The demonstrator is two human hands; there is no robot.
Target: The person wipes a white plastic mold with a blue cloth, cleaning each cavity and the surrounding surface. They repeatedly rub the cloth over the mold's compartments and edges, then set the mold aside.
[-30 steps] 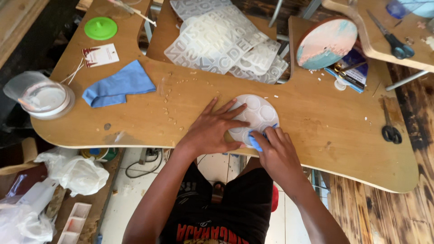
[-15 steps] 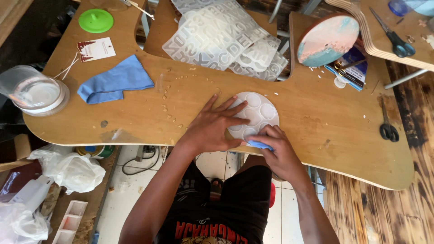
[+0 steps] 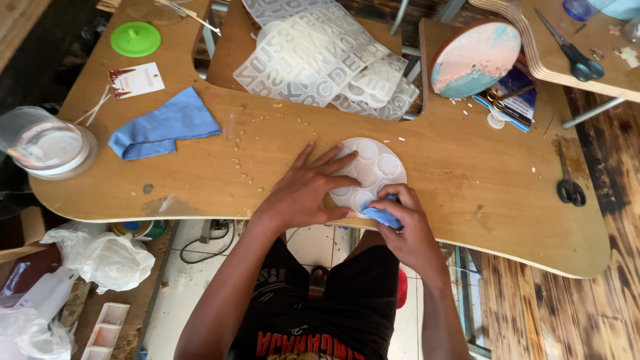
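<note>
A round white silicone mould [image 3: 377, 167] with several circular cavities lies on the wooden table [image 3: 280, 153] near its front edge. My left hand [image 3: 310, 187] rests flat on the mould's left side, fingers spread, pressing it down. My right hand [image 3: 407, 223] grips a small blue cloth [image 3: 382, 215] and holds it against the mould's near rim.
A larger blue cloth [image 3: 163, 125] lies at the left, beside a clear plastic container [image 3: 47, 145], a green lid [image 3: 135, 39] and a card. Clear letter moulds [image 3: 320, 57] are piled at the back. A round painted disc [image 3: 475, 57] and black scissors [image 3: 569, 180] sit to the right.
My right hand with the small blue cloth has slid a little along the mould's near edge. My left hand stays on the mould.
</note>
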